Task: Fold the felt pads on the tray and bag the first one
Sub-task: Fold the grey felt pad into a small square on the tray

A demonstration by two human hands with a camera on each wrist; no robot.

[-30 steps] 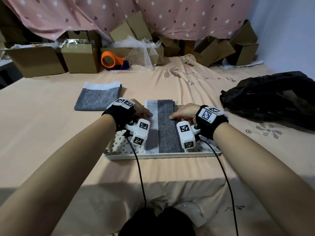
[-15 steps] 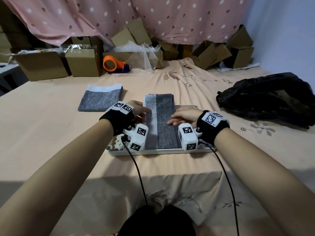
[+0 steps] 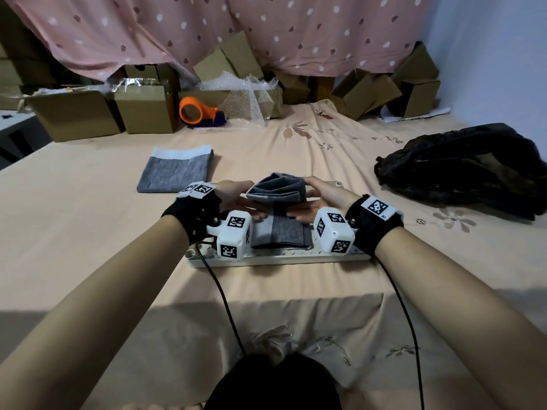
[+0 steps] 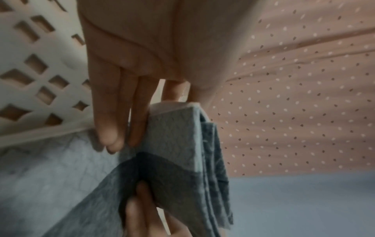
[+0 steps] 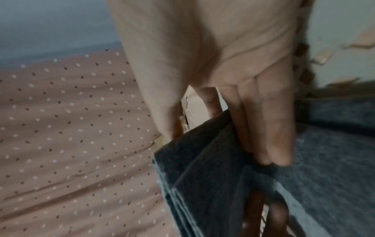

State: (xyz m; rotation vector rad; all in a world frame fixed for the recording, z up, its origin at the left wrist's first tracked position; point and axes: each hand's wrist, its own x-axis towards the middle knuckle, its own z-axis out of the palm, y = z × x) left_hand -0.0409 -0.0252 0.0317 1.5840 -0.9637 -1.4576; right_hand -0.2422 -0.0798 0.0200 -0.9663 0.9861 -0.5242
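Note:
A long grey felt pad (image 3: 276, 232) lies on the white lattice tray (image 3: 278, 258). Its far end (image 3: 276, 190) is lifted and doubled back towards me. My left hand (image 3: 236, 196) pinches that raised end at its left corner, and my right hand (image 3: 322, 196) pinches the right corner. In the left wrist view my left hand (image 4: 146, 102) has its thumb on the pad's (image 4: 178, 141) top edge and its fingers against the face. In the right wrist view my right hand (image 5: 223, 144) grips the layered pad (image 5: 202, 184) the same way. A second folded grey pad (image 3: 174, 170) lies on the bed, left of the tray.
A crumpled black bag (image 3: 461, 170) lies on the bed to the right. Cardboard boxes (image 3: 145, 110), bubble wrap (image 3: 242, 99) and an orange tape dispenser (image 3: 195, 110) line the far edge under a pink dotted curtain. Camera cables run from both wrists towards me.
Both hands moved from the pad's long sides to its far end. They lifted that end off the tray and brought it over towards me.

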